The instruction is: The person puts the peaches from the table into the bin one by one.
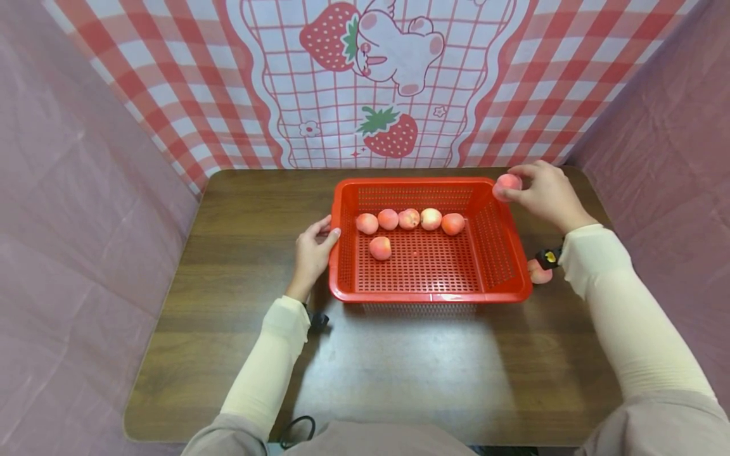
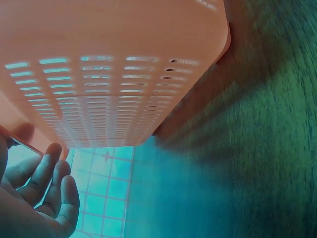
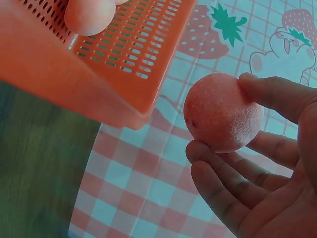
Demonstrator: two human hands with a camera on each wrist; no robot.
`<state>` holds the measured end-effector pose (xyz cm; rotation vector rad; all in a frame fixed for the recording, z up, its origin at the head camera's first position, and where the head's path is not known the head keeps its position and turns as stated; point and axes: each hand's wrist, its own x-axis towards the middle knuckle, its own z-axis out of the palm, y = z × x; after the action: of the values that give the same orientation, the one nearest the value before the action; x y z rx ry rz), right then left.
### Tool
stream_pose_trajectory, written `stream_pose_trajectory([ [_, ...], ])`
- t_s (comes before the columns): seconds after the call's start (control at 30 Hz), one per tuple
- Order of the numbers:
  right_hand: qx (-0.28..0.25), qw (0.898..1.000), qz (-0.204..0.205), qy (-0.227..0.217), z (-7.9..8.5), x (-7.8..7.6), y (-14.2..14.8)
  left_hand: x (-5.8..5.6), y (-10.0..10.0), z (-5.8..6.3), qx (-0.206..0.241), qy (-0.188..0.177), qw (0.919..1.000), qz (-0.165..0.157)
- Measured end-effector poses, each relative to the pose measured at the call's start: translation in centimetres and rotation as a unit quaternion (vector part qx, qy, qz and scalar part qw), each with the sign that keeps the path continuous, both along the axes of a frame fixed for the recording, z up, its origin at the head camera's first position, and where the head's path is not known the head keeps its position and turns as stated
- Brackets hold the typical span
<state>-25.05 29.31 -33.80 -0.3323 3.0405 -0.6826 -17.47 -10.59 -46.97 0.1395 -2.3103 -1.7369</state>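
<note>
A red plastic basket [image 1: 433,297] with perforated walls stands on the table. Inside it, several peaches [image 1: 409,219] form a row toward the far side, and one more peach [image 1: 380,248] lies in front of the row's left end. My left hand [image 1: 310,256] holds the basket's left rim, thumb on top; the left wrist view shows its fingers [image 2: 69,198] curled beneath the rim. Between thumb and fingers, my right hand [image 1: 550,193] pinches a peach [image 3: 220,114], raised near the basket's far right corner.
Outside the basket on the right, another peach [image 1: 538,273] sits on the wooden table [image 1: 245,253], partly hidden by the right wrist camera [image 1: 549,257]. A strawberry-patterned cloth [image 1: 393,133] hangs behind the table. Pink curtains [image 1: 63,240] flank both sides. A black cable [image 1: 298,430] lies at the front edge.
</note>
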Motion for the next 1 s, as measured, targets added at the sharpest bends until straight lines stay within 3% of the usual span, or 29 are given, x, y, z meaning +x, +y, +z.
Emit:
stream_pose_trajectory([
  [0.57, -0.009, 0.999, 0.021, -0.035, -0.6, -0.1, -2.2, 0.0, 0.0, 0.0, 0.001, 0.005, 1.0, 0.003],
  [1.0, 0.012, 0.998, 0.05, -0.046, -1.5, -0.8, -4.7, 0.0, 0.0, -0.1, -0.001, 0.006, 1.0, 0.003],
])
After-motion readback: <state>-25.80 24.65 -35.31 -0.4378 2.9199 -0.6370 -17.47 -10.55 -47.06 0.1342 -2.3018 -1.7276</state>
